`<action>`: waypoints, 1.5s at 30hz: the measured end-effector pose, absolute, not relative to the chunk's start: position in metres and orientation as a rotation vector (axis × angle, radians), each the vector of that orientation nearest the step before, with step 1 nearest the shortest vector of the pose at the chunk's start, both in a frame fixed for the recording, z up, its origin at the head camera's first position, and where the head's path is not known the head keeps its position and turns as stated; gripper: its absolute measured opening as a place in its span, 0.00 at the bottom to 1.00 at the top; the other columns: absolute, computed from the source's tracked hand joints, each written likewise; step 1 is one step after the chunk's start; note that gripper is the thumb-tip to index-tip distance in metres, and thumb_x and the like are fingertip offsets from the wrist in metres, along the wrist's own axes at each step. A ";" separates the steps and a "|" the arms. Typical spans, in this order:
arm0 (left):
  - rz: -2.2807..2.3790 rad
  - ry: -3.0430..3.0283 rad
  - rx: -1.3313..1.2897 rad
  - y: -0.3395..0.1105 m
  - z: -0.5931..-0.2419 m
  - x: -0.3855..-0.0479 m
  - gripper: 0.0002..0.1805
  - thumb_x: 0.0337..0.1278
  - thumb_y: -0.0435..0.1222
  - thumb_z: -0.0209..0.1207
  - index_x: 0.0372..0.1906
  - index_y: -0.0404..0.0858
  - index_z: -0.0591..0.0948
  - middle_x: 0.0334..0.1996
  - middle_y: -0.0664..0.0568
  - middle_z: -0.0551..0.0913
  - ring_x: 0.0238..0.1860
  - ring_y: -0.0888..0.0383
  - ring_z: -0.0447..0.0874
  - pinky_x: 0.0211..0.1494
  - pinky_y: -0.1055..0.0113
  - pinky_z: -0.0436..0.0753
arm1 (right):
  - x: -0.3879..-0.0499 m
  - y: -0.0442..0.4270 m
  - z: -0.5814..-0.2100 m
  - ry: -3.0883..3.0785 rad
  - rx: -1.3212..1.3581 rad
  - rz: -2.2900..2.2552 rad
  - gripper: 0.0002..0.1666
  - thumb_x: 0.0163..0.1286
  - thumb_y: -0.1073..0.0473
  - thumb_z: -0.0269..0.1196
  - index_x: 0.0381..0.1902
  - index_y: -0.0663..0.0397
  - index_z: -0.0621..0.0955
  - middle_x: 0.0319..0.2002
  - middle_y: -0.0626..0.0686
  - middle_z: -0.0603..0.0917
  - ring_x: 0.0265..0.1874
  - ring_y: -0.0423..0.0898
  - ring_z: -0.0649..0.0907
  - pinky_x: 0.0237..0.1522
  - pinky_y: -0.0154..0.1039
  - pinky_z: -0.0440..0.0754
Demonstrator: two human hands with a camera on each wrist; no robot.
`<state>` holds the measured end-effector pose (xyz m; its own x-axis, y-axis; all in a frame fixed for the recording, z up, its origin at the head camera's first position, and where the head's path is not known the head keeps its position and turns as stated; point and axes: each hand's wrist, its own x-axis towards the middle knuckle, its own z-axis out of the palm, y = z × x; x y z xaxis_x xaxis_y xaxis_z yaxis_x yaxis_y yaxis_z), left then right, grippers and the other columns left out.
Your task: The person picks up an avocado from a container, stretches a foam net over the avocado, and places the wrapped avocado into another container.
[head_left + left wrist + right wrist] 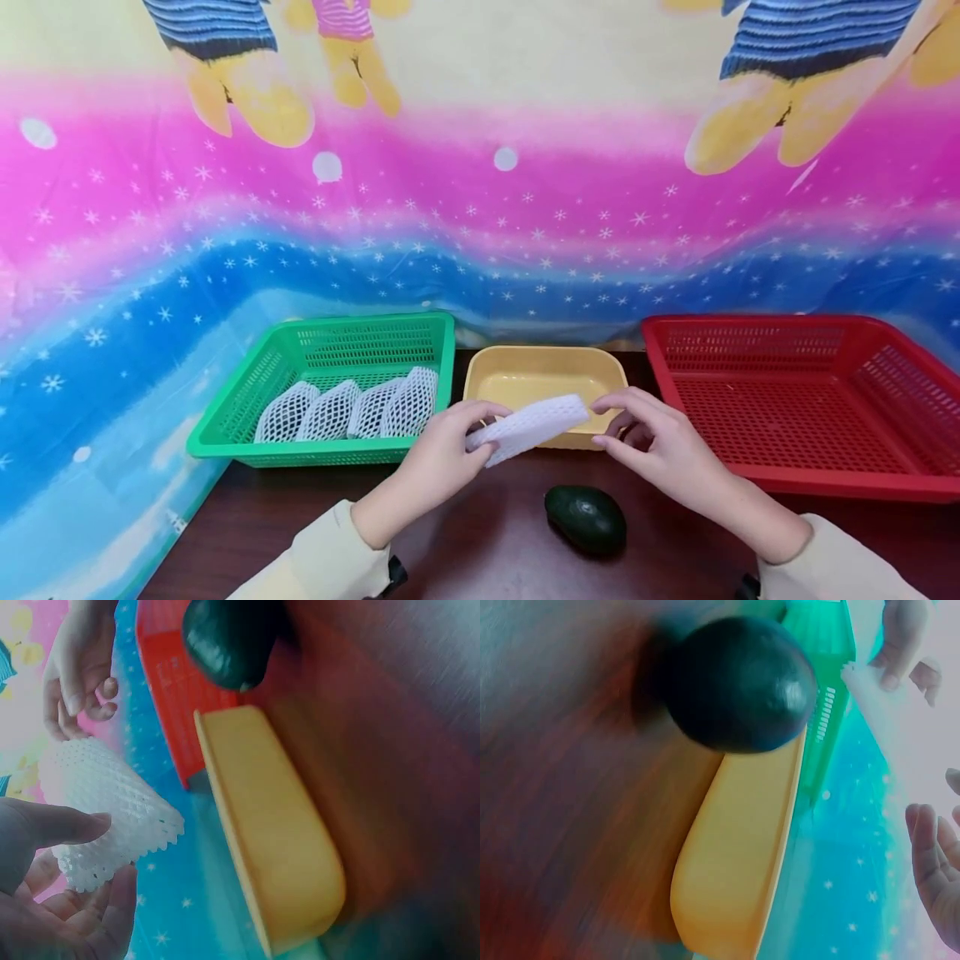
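My left hand (450,446) pinches a white foam fruit net (532,427) between thumb and fingers. The net is flattened and slants up to the right; in the left wrist view its scalloped edge shows. My right hand (660,442) is by the net's far end, thumb and fingers spread apart. Whether its fingertips touch the net I cannot tell. Below the hands, a dark green oval fruit (587,520), like an avocado, lies on the table. Several rounded foam nets (328,412) lie in a row in the green basket (322,454), dark showing through their mesh.
A yellow plastic tub (546,354) stands behind the hands, between the green basket and a red basket (840,479) on the right. All stand on a dark brown table (315,525). A colourful printed cloth (480,208) hangs behind them.
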<state>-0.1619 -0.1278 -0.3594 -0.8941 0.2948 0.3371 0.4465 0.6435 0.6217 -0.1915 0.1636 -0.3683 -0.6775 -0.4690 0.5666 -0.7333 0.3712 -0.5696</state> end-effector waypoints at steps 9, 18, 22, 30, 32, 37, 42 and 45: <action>-1.166 -2.671 -0.679 -0.124 -0.373 -0.153 0.19 0.60 0.27 0.69 0.55 0.43 0.85 0.49 0.54 0.83 0.49 0.58 0.80 0.52 0.61 0.84 | -0.183 0.149 -0.374 -2.343 1.172 1.329 0.20 0.60 0.70 0.75 0.48 0.50 0.84 0.42 0.48 0.86 0.34 0.37 0.87 0.32 0.35 0.86; -1.335 -2.576 -0.818 -0.122 -0.379 -0.150 0.28 0.54 0.35 0.76 0.60 0.49 0.81 0.48 0.62 0.80 0.47 0.64 0.79 0.52 0.64 0.82 | -0.187 0.142 -0.379 -2.074 1.375 1.172 0.09 0.70 0.57 0.70 0.46 0.47 0.86 0.42 0.47 0.88 0.43 0.44 0.85 0.51 0.25 0.78; -1.491 -2.576 -0.805 -0.119 -0.378 -0.150 0.27 0.58 0.45 0.73 0.63 0.52 0.80 0.51 0.64 0.80 0.50 0.63 0.79 0.52 0.65 0.82 | -0.186 0.141 -0.381 -2.009 1.441 1.097 0.14 0.76 0.47 0.61 0.44 0.49 0.87 0.44 0.50 0.87 0.44 0.46 0.85 0.50 0.26 0.80; -1.588 -2.538 -0.789 -0.115 -0.378 -0.152 0.14 0.67 0.43 0.67 0.55 0.49 0.85 0.50 0.62 0.84 0.50 0.62 0.81 0.53 0.61 0.83 | -0.181 0.138 -0.380 -1.968 1.536 1.047 0.13 0.76 0.47 0.62 0.42 0.48 0.86 0.45 0.48 0.85 0.40 0.42 0.84 0.43 0.26 0.82; -1.580 -2.512 -0.783 -0.114 -0.378 -0.152 0.12 0.67 0.43 0.67 0.52 0.47 0.87 0.47 0.61 0.85 0.48 0.62 0.81 0.51 0.62 0.84 | -0.181 0.138 -0.379 -1.957 1.535 1.020 0.13 0.76 0.47 0.63 0.40 0.49 0.86 0.43 0.48 0.84 0.37 0.40 0.83 0.40 0.26 0.81; -1.624 -2.427 -0.737 -0.116 -0.378 -0.152 0.10 0.66 0.39 0.67 0.49 0.42 0.90 0.43 0.57 0.88 0.43 0.62 0.84 0.45 0.64 0.86 | -0.183 0.141 -0.379 -2.006 1.502 0.998 0.13 0.75 0.48 0.64 0.41 0.50 0.86 0.41 0.47 0.86 0.37 0.39 0.85 0.41 0.27 0.82; -1.653 -2.375 -0.662 -0.119 -0.378 -0.152 0.10 0.66 0.37 0.68 0.48 0.38 0.90 0.43 0.53 0.88 0.43 0.59 0.85 0.43 0.65 0.86 | -0.182 0.143 -0.380 -2.051 1.504 1.056 0.09 0.74 0.51 0.66 0.43 0.49 0.86 0.39 0.45 0.88 0.36 0.37 0.85 0.39 0.27 0.82; -1.617 -2.382 -0.608 -0.122 -0.378 -0.154 0.10 0.65 0.36 0.68 0.47 0.37 0.90 0.42 0.51 0.88 0.43 0.57 0.85 0.43 0.67 0.86 | -0.183 0.143 -0.382 -2.017 1.514 1.080 0.06 0.72 0.55 0.68 0.42 0.51 0.86 0.37 0.47 0.88 0.33 0.36 0.85 0.35 0.26 0.82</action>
<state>-0.1536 -0.1218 -0.3782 -0.8956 0.2228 0.3850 0.4400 0.3177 0.8399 -0.1828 0.1432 -0.3824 -0.3365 -0.6273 0.7024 -0.9323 0.1167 -0.3423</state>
